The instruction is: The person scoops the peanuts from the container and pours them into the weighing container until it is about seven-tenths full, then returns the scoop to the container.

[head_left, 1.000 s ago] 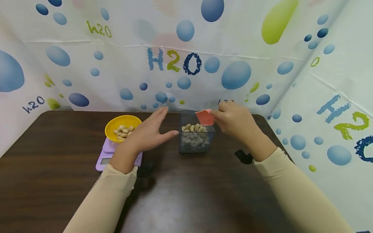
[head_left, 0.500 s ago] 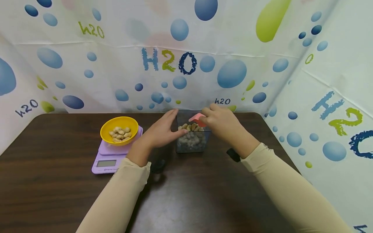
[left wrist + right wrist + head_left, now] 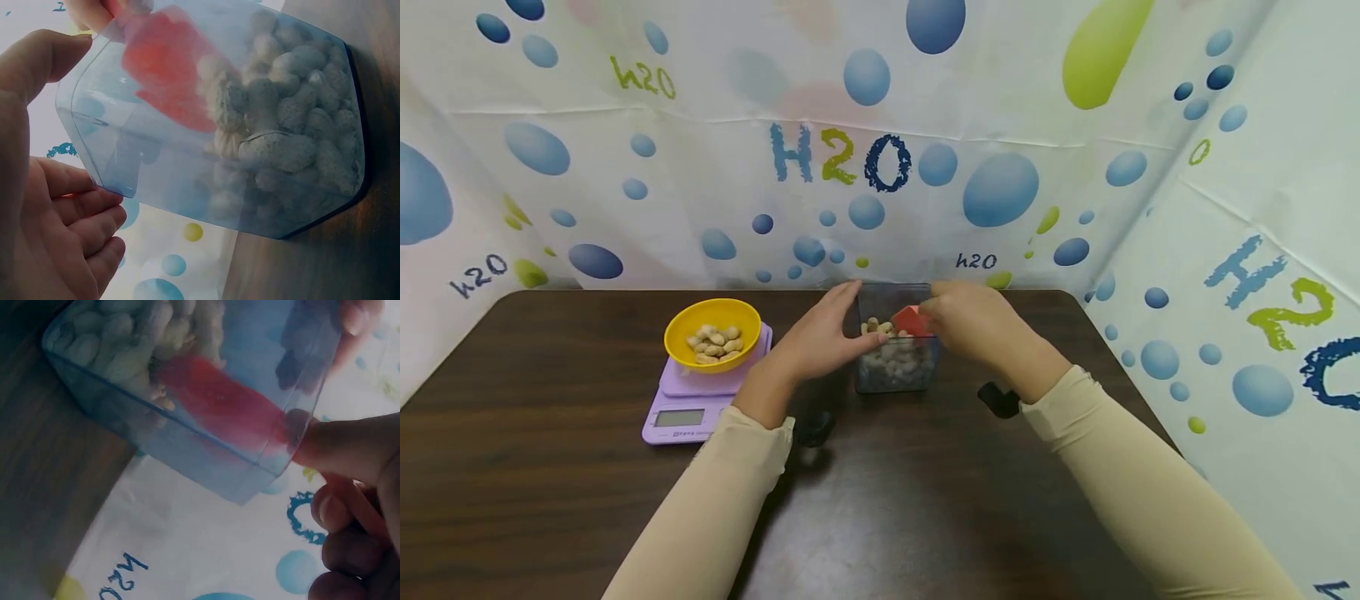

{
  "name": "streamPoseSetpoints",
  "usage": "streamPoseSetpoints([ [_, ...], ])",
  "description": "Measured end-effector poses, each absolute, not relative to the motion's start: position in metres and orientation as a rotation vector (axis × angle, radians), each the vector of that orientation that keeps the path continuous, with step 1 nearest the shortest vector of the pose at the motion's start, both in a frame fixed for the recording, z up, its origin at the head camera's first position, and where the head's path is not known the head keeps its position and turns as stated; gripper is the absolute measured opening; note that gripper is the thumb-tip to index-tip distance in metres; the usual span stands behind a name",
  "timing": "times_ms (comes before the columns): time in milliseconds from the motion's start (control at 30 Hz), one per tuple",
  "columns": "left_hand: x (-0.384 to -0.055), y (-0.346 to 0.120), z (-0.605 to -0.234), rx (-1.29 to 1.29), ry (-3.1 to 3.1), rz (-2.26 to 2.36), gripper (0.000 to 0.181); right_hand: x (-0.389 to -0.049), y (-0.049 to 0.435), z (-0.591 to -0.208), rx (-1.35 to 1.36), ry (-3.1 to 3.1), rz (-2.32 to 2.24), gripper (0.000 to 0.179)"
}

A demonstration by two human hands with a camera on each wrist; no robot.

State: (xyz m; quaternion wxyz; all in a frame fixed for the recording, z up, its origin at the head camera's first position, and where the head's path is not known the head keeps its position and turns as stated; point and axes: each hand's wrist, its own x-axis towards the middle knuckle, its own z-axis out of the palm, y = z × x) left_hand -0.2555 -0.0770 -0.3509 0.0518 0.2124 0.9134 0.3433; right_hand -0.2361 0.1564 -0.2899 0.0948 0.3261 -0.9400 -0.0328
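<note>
My right hand (image 3: 973,321) grips the handle of a red-pink scoop (image 3: 912,321), whose blade is down among peanuts in a clear bluish plastic container (image 3: 895,383). In the right wrist view, thumb and fingers close round the scoop's handle above the rim. Unshelled peanuts (image 3: 287,119) fill the lower part of the container. My left hand (image 3: 820,337) holds the container's left side, thumb at the near rim and fingers at the far corner. A yellow bowl (image 3: 675,354) with several peanuts sits on a lilac kitchen scale (image 3: 658,429) to the left.
The dark wooden table (image 3: 535,467) ends at a white curtain (image 3: 715,167) printed with blue drops, just behind the container. Black wrist straps or devices hang below both wrists. The scale's display (image 3: 679,417) shows no readable figure.
My left hand has moved right, from near the bowl to the container's rim. The scoop has tilted and gone lower into the peanuts with my right hand.
</note>
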Motion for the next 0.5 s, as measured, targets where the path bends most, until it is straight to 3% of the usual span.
streamPoseSetpoints([
  [500, -0.256, -0.078, -0.354, 0.635, 2.755, 1.081, 0.094, -0.252, 0.167, -0.296, 0.895, -3.003, 0.391, 0.024],
])
